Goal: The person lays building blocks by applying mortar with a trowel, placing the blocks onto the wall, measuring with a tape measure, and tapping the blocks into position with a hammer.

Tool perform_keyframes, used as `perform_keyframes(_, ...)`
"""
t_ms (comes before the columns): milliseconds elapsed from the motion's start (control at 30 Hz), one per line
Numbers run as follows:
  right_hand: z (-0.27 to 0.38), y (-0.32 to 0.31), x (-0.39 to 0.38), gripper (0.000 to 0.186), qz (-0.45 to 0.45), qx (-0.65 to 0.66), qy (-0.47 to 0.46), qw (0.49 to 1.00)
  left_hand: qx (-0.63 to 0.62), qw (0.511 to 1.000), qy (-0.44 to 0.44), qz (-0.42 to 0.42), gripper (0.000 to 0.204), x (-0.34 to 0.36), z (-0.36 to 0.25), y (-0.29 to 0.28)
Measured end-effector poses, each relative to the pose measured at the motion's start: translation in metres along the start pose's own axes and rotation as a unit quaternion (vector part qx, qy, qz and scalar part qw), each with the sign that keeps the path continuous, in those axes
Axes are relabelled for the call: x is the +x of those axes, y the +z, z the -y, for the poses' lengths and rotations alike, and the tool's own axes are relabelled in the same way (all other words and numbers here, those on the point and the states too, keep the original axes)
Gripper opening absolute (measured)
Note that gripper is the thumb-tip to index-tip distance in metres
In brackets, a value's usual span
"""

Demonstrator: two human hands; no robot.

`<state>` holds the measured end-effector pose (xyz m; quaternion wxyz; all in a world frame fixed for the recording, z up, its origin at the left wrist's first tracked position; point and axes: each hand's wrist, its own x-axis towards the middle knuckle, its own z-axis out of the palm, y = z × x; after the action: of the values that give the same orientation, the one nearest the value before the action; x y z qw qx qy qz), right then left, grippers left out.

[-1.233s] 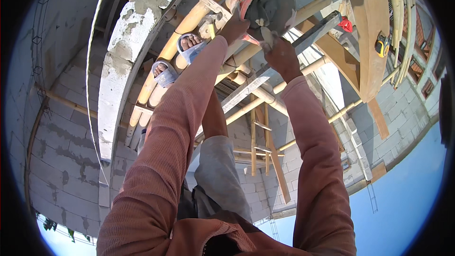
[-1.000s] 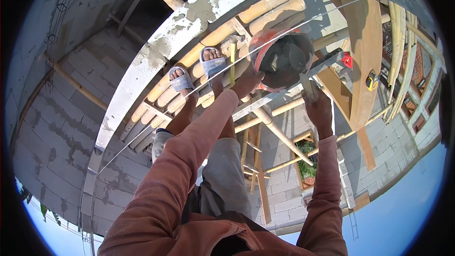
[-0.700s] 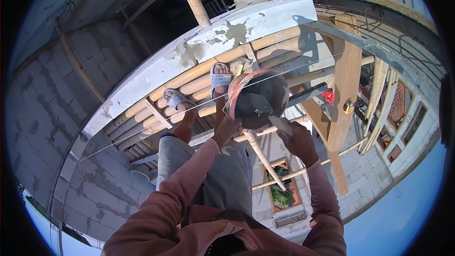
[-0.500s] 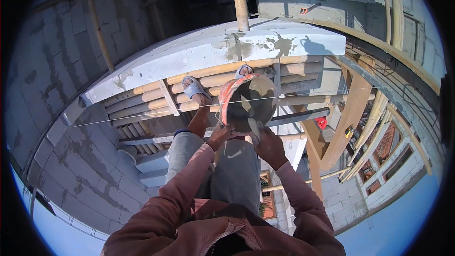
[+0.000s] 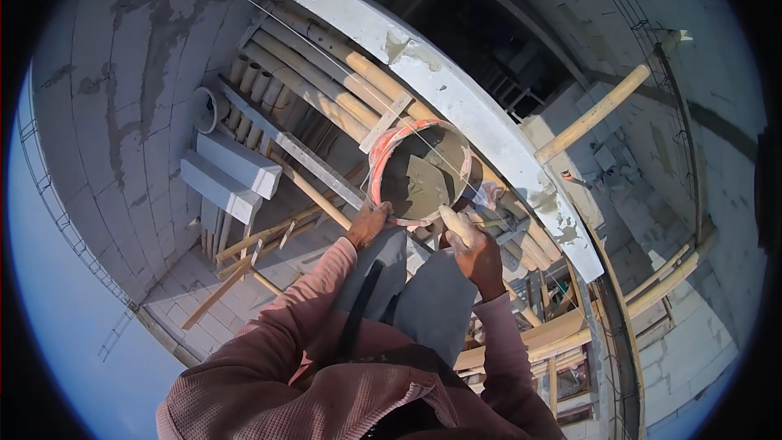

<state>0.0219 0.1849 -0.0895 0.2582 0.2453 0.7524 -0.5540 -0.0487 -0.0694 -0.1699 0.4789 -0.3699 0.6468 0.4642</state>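
Looking from the left, we see pale rectangular blocks (image 5: 232, 171) resting on round bamboo poles (image 5: 318, 65). Our left hand (image 5: 368, 224) grips the rim of the orange-edged pan (image 5: 419, 173) of wet grey mortar; our right hand (image 5: 474, 246) clasps the trowel (image 5: 436, 195) by its wooden handle, blade inside.

A trowel (image 5: 430, 183) lies in the bucket (image 5: 383, 165) on bamboo poles (image 5: 314, 81), beside the block wall (image 5: 489, 126).

The trowel (image 5: 436, 187) handle is hidden inside the right grip (image 5: 472, 248) (feet unseen behind knees).
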Motion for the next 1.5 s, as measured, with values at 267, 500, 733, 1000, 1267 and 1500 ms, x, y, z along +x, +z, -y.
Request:
perform_keyframes(267, 0.032, 0.032, 0.024, 0.048, 0.075, -0.201, -0.065, 0.975, -0.23, 0.972, -0.007, -0.037, 0.028, -0.023, 0.014, -0.008)
perform_keyframes(500, 0.036, 0.041, 0.014, 0.044, 0.169, -0.274, -0.083, 0.943, -0.326, 0.945, -0.004, -0.019, 0.032, -0.032, 0.037, -0.001)
perform_keyframes(733, 0.092, 0.07, 0.034, 0.047, 0.185, -0.375, -0.122, 0.9, -0.279, 0.948, 0.151, -0.029, 0.027, -0.004, 0.092, -0.006)
perform_keyframes(1000, 0.149, 0.14, 0.069, 0.044, 0.184, -0.383, -0.088, 0.901, -0.439, 0.893, 0.018, -0.102, 0.031, -0.007, 0.089, -0.053)
perform_keyframes(1267, 0.188, 0.204, 0.096, 0.047, 0.246, -0.413, -0.136, 0.866, -0.521, 0.837, -0.021, -0.167, 0.015, 0.0, 0.099, -0.107)
perform_keyframes(1500, 0.235, 0.235, 0.124, 0.051, 0.301, -0.395, -0.058, 0.866, -0.303, 0.932, 0.091, -0.177, 0.019, 0.005, 0.103, -0.152)
